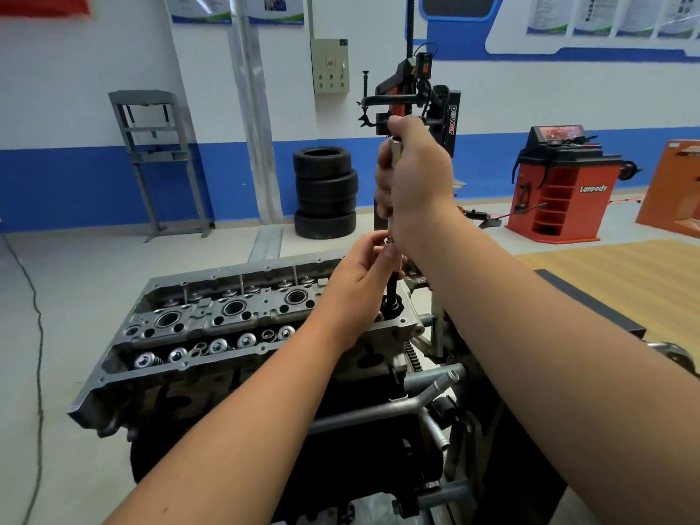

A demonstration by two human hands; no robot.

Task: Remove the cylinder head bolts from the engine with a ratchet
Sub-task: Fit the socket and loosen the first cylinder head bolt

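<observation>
Head bolt (392, 293) sits at the right end of the cylinder head (212, 323), dark shank standing upright out of its bore, partly hidden behind the fingers. My read: steel, stiff and fairly heavy for its size, probably oily, so grip the shank or under the head rather than the threads. Ratchet (396, 157) stands near vertical above it, handle up, drive end down at the bolt top (socket itself too hidden to confirm). Right hand (416, 180) is wrapped tight round the ratchet handle, thumb on top. Left hand (360, 274) has fingers curled, pinching the tool at the joint just above the bolt, steadying it. Engine (265, 392) is on a stand; tyre stack (325, 191) and red wheel balancer (564, 183) well behind.
</observation>
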